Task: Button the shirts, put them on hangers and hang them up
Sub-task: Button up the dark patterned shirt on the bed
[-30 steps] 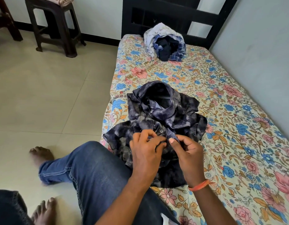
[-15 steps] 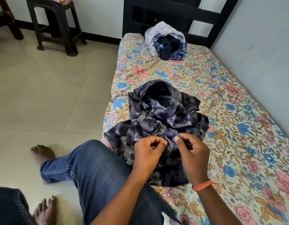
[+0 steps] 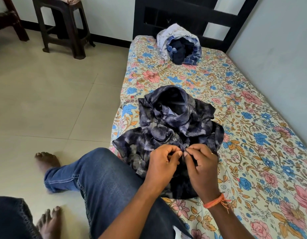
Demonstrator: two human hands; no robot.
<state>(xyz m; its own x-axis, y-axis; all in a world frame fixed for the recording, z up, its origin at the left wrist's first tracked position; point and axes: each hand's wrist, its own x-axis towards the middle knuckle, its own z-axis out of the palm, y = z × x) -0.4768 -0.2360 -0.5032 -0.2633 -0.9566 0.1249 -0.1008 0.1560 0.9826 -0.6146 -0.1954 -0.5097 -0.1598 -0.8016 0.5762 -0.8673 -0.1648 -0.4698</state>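
Note:
A dark blue-grey floral shirt lies crumpled on the flowered bed sheet, collar away from me. My left hand and my right hand meet at the shirt's front placket, each pinching the fabric edge between thumb and fingertips. Just above my fingers a buttoned grey button shows. A second heap of shirts, white and blue checked, sits at the far end of the bed near the headboard.
A dark headboard closes the bed's far end and a pale wall runs along its right side. My jeans-clad leg hangs over the bed's left edge onto the tiled floor. A dark stool stands at the back left.
Both hands have shifted a little down the placket and drawn closer, fingertips now touching over the fabric. The shirt itself has barely moved.

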